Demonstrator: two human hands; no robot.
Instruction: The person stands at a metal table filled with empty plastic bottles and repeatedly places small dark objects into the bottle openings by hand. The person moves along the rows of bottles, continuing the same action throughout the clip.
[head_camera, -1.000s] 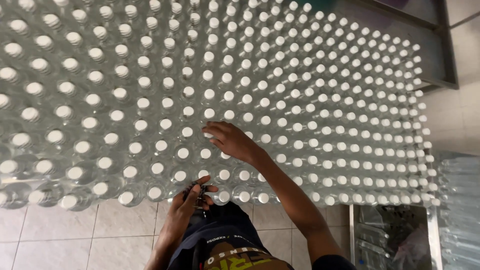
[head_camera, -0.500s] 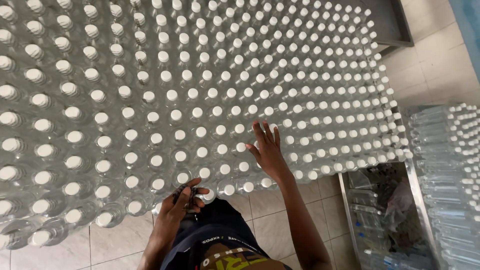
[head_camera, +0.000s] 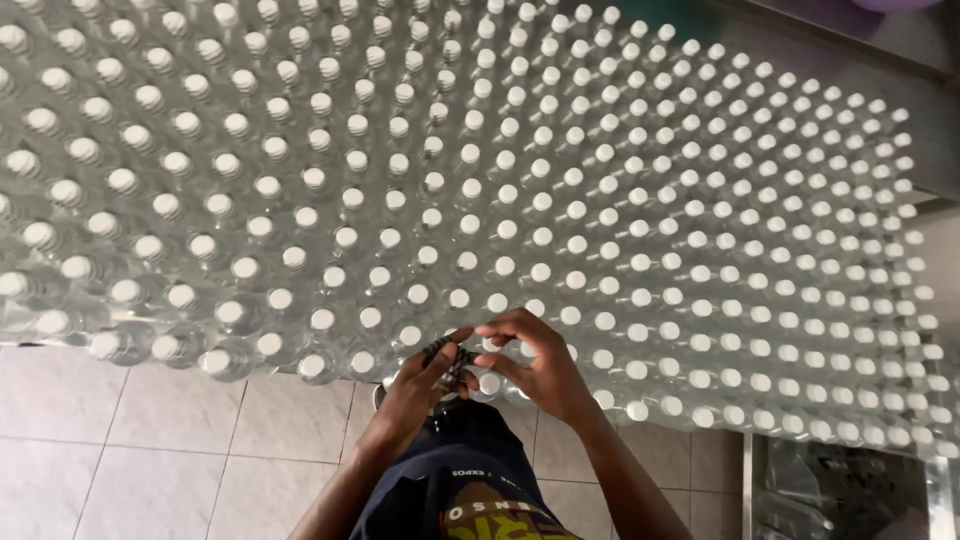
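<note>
A dense field of clear capped bottles (head_camera: 500, 180) fills the frame from 9 to 3 o'clock, standing upright on the tiled floor (head_camera: 150, 450). At 6 o'clock, the left hand (head_camera: 420, 385) and right hand (head_camera: 535, 365) meet, fingers closed together on a small dark object (head_camera: 450, 358) above the front bottle row.

Your left hand (head_camera: 415, 385) and right hand (head_camera: 540, 370) meet just before the near edge of the bottles (head_camera: 500, 200), a small object (head_camera: 447, 362) between them. The bottles stand packed in rows ahead of you. The floor (head_camera: 150, 450) lies below left.
</note>
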